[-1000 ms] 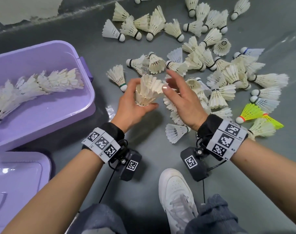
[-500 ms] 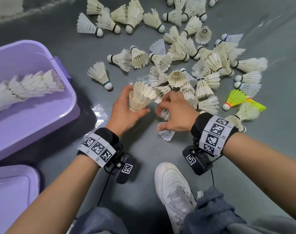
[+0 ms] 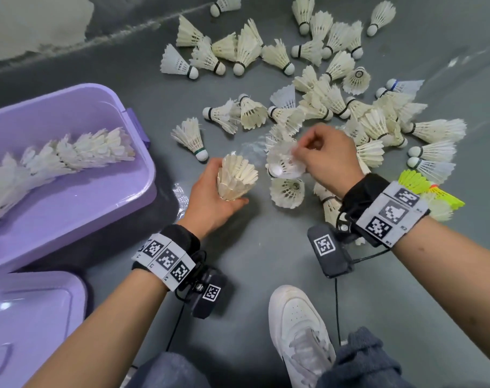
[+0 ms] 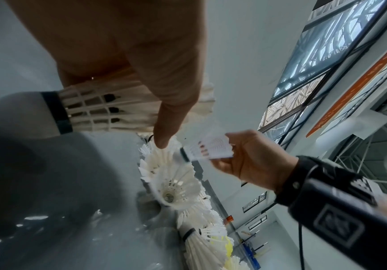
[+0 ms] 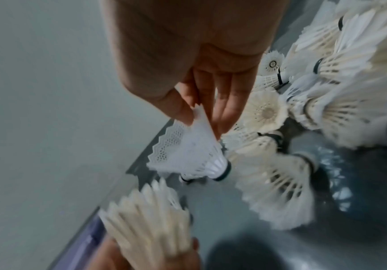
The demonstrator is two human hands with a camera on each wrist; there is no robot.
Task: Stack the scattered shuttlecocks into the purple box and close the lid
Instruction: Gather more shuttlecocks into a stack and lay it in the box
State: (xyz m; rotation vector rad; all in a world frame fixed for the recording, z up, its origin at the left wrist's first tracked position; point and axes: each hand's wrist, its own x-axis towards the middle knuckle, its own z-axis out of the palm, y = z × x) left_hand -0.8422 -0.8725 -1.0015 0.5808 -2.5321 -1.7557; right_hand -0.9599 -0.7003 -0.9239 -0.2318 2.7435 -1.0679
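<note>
At far left of the purple box (image 3: 143,191) lies its lid (image 3: 28,326), off and flat on the floor just beside the box's near wall; closing it is a step you have not yet reached. Inside the box, one nested row of shuttlecocks (image 3: 70,155) rests on the bottom, running from the left edge toward the right wall: this is the part already done.

Right of the box, your left hand (image 3: 210,200) curls its fingers and thumb round a short feather stack (image 3: 236,176), cork end down toward the palm, open skirt up. The stack is held just above the floor, clear of the box.

Farther right of the box, your right hand (image 3: 326,158) pinches a white plastic shuttlecock (image 5: 187,155) by the rim of its skirt between thumb and fingertips (image 5: 222,117), cork pointing down, near the stack's open mouth but not yet seated in it.

Beyond that hand, well apart from the box, the scattered pile (image 3: 350,113) covers the floor, white ones with a few yellow-green shuttlecocks (image 3: 414,182) at its right edge. By this evidence, most of the work remains: many more must be nested, carried over and laid in.
</note>
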